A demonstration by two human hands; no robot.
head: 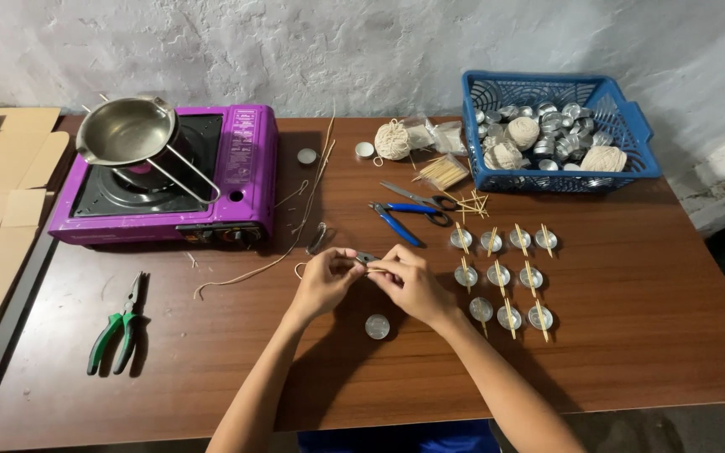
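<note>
My left hand (pixel 325 281) and my right hand (pixel 409 281) meet over the middle of the wooden table (pixel 631 335). Together they pinch a small metal clip (pixel 366 257) with a piece of pale wick string (pixel 299 270) looping out to the left of my left hand. Just below the hands stands a single small metal cup (pixel 377 326). To the right lie three rows of small metal cups (pixel 505 273), each with a wooden stick laid across it.
A purple portable gas stove (pixel 237 180) with a steel pouring pot (pixel 127 134) sits at the back left. A blue basket (pixel 623 151) holds string balls and cups. Blue pliers (pixel 400 225), scissors (pixel 417 199), toothpicks (pixel 444 172), a string ball (pixel 393 139) and green pliers (pixel 119 323) lie around.
</note>
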